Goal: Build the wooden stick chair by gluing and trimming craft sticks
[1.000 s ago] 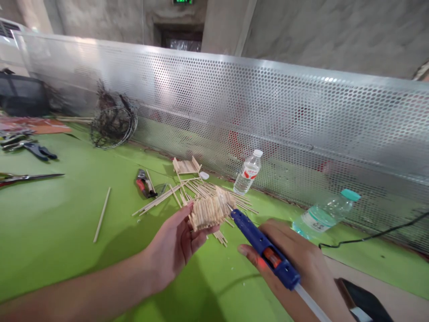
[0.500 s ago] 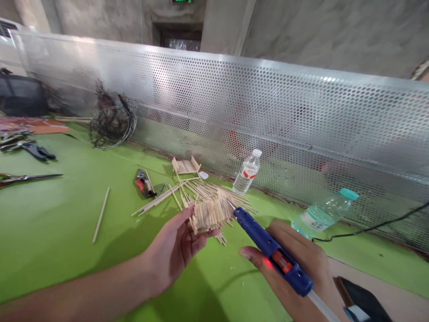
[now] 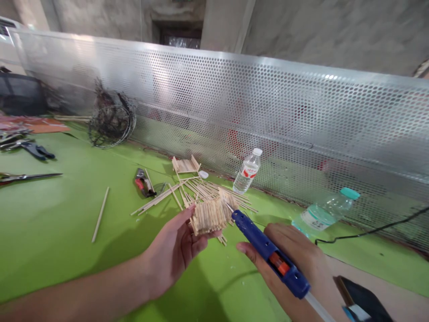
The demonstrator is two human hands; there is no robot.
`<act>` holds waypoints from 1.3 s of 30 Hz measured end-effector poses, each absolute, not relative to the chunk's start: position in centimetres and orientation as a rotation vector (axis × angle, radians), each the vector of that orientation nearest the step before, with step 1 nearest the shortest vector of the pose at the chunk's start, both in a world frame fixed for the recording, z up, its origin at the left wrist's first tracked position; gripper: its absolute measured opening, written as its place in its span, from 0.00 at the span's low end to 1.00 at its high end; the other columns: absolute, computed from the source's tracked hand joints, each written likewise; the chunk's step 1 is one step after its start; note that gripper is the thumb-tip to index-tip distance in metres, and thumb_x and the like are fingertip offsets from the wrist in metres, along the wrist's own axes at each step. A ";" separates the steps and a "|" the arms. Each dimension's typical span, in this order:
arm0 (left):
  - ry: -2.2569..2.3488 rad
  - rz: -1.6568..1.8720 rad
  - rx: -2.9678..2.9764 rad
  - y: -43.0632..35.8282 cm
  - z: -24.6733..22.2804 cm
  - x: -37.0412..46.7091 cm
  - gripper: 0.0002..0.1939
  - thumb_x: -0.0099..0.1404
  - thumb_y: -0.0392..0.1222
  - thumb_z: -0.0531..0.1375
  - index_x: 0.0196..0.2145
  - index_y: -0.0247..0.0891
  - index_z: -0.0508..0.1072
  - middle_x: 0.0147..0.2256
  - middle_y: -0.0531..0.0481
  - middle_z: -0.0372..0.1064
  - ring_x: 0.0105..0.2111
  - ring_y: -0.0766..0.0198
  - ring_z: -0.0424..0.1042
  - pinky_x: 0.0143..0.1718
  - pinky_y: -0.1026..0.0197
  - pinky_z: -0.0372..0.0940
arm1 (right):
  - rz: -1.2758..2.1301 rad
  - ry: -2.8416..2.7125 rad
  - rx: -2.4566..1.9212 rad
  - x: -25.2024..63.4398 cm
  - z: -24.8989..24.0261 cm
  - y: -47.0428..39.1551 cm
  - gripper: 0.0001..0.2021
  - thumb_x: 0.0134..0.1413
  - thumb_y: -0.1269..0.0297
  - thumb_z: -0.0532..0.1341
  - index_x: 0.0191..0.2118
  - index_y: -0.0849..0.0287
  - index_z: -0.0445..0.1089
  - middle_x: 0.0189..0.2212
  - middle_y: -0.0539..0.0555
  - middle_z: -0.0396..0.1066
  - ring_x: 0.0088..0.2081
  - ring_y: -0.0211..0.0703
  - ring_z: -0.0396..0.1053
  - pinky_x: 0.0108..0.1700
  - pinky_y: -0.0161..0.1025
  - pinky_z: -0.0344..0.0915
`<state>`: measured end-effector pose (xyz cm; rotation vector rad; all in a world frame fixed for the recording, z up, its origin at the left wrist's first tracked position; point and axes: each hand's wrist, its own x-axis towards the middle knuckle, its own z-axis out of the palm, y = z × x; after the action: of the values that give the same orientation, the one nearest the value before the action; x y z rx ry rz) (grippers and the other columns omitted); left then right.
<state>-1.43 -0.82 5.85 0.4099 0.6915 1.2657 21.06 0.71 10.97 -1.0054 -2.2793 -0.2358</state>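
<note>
My left hand (image 3: 177, 250) grips a small model built of wooden sticks (image 3: 209, 217) by its left side and underside, raised above the table. A blue hot glue gun (image 3: 261, 241) is held in my right hand (image 3: 295, 255), with a clear glue stick (image 3: 318, 306) out of its back end. Its metal nozzle points at the model's right part, at or very near the sticks; I cannot tell if it touches. Behind the model lies a loose pile of thin wooden sticks (image 3: 204, 185). A second small stick piece (image 3: 186, 166) stands past the pile.
Red-and-black pliers (image 3: 144, 183) and a lone stick (image 3: 100, 214) lie on the green table (image 3: 67, 210) to the left. Two bottles, a clear one (image 3: 248, 172) and a teal-capped one (image 3: 325, 212), stand near a perforated metal panel (image 3: 284, 103). A black cable (image 3: 372, 230) runs at right.
The glue gun and my right hand have shifted slightly left, bringing the nozzle a little further over the model. My left hand and the model stay nearly still.
</note>
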 end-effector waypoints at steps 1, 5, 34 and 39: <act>0.691 1.262 0.414 -0.9 5.9 -1.5 0.23 0.66 0.49 0.62 0.56 0.35 0.70 0.55 0.38 0.72 0.42 0.61 0.79 0.35 0.69 0.75 | -0.237 -2.274 -1.003 21.1 10.9 0.7 0.18 0.57 0.57 0.66 0.27 0.54 0.55 0.23 0.47 0.59 0.25 0.40 0.57 0.30 0.38 0.52; 0.689 1.250 0.423 -1.1 6.1 -1.5 0.24 0.67 0.50 0.61 0.56 0.36 0.70 0.55 0.38 0.72 0.42 0.61 0.78 0.36 0.68 0.75 | -0.244 -2.281 -1.013 21.2 10.7 0.7 0.17 0.58 0.59 0.64 0.26 0.54 0.54 0.23 0.47 0.59 0.25 0.41 0.57 0.31 0.39 0.51; 0.773 1.301 0.420 -1.0 6.9 -1.9 0.22 0.68 0.49 0.60 0.55 0.36 0.71 0.52 0.38 0.74 0.43 0.59 0.79 0.34 0.69 0.75 | -0.136 -2.378 -1.055 21.3 11.3 0.8 0.10 0.47 0.77 0.58 0.31 0.54 0.61 0.27 0.49 0.65 0.28 0.42 0.63 0.30 0.38 0.57; 0.735 1.282 0.442 -1.1 6.6 -1.8 0.23 0.67 0.49 0.61 0.56 0.34 0.70 0.53 0.36 0.73 0.45 0.57 0.79 0.37 0.67 0.75 | -0.048 -2.330 -0.937 21.2 11.4 0.6 0.10 0.55 0.75 0.58 0.41 0.54 0.65 0.36 0.53 0.70 0.33 0.43 0.68 0.33 0.39 0.62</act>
<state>-1.81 -1.10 6.59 0.4423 0.7349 1.2824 21.23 0.63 11.36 -0.9371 -2.3296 -0.0477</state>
